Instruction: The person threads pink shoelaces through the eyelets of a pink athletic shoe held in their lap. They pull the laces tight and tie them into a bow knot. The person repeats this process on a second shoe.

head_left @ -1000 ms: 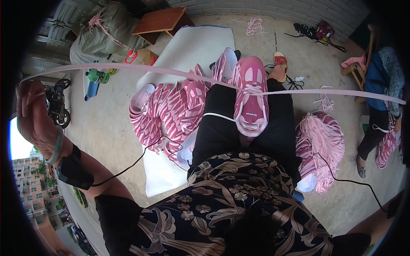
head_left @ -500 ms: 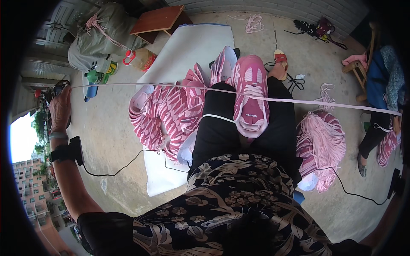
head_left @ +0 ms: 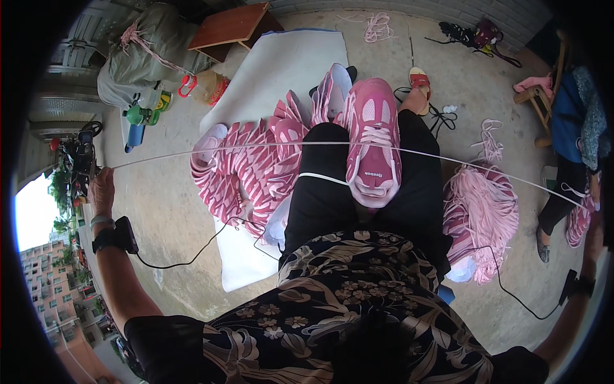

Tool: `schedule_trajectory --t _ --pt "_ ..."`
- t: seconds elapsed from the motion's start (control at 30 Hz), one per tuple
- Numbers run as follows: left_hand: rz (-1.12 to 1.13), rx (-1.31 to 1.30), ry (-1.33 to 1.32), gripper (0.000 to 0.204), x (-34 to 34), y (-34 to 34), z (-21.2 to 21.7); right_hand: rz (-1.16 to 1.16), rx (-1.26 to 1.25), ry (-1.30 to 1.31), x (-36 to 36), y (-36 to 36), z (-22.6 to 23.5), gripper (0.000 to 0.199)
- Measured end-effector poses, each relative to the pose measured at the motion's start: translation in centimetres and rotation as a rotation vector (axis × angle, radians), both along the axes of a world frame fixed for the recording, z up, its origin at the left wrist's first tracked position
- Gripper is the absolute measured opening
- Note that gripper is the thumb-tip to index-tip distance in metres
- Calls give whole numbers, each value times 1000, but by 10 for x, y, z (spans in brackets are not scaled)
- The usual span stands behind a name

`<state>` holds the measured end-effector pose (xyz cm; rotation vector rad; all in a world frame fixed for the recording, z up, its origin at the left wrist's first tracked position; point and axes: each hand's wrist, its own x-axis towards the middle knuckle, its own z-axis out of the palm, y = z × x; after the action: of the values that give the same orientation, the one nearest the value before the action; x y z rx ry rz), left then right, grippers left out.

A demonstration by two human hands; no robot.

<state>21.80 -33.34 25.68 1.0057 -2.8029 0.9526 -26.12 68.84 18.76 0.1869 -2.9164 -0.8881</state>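
A pink sneaker (head_left: 373,163) lies on my lap between my thighs, its toe pointing away from me and white-pink laces crossed over its tongue. A long pale pink shoelace (head_left: 256,145) runs out from both sides of the sneaker at its lacing. Far to the left, my left hand (head_left: 102,192) is closed on one end of the lace, arm stretched out. At the far right edge, my right hand (head_left: 593,233) is partly dark and its fingers are hard to make out; the lace's other side runs toward it.
Left of my legs, rows of pink shoe uppers (head_left: 246,166) lie on a white sheet (head_left: 246,265). A heap of pink laces (head_left: 483,205) sits on the right. Bottles (head_left: 142,115), a sack (head_left: 150,48) and a wooden stool (head_left: 230,29) stand farther left; another person (head_left: 572,128) sits at right.
Both my hands have come down toward me, the left also slightly inward. The lace now bows, sloping down from the sneaker to either side, where before it ran straighter.
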Motion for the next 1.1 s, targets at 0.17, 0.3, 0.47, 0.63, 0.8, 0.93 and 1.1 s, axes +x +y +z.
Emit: schedule_trajectory --t 0.17,0.3,0.47,0.63,0.8,0.93,1.1 --pt "156 210 -480 24 -35 69 -96 57 -304 -218 46 -30 -160 7" --pt "200 1162 -556 35 -123 179 -172 -749 -1378 -927 93 -178 -217 9" --pt "330 2105 -36 29 -200 315 -198 -821 -1982 -1557 159 -359 -171 8" --pt "373 2277 360 18 -250 361 -224 -601 -2076 -1240 152 -434 -179 9" --pt "390 2261 711 17 -294 361 -245 -389 -2330 -930 109 -475 -207 6" --pt "320 2217 882 17 -309 361 -246 -511 -2491 -740 93 -483 -214 6" --pt "151 2179 917 17 -278 370 -240 -388 -2397 -818 127 -459 -214 6"
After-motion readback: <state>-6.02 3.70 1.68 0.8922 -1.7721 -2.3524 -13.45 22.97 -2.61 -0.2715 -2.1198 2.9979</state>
